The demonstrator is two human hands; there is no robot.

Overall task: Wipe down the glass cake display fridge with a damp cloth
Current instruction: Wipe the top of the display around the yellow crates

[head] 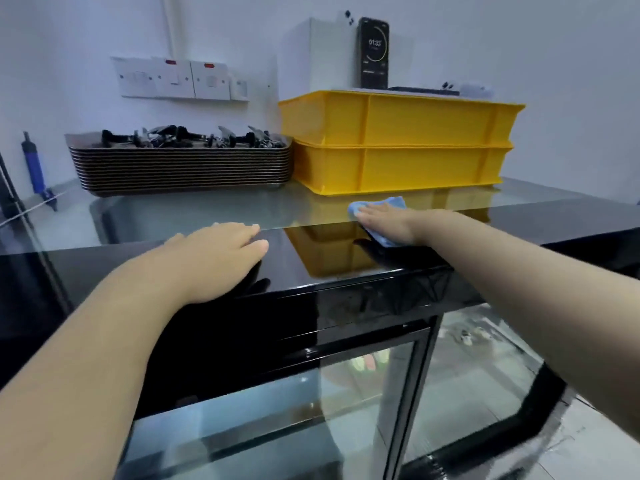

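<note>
Light is even, cool, bluish-white; no hard shadows on wall (104, 22). Glossy black fridge top (311, 261) works like a mirror: yellow crates (398, 143) reflect in it, w/ dark reflections under left hand (221, 258) & right hand (384, 221). Mid-frame fairly sharp. Wide-angle lens bends edges, stretches forearms at btm corners. Floor (588, 445) btm right is smeared, blurry. Front glass (467, 375) shows hazy reflections.

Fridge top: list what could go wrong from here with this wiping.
1. The right hand presses the blue cloth just in front of the stacked yellow crates; a forward stroke may nudge them, and the phone propped upright on top could topple.
2. The left hand rests flat on the glossy fridge top, likely leaving prints.
</note>
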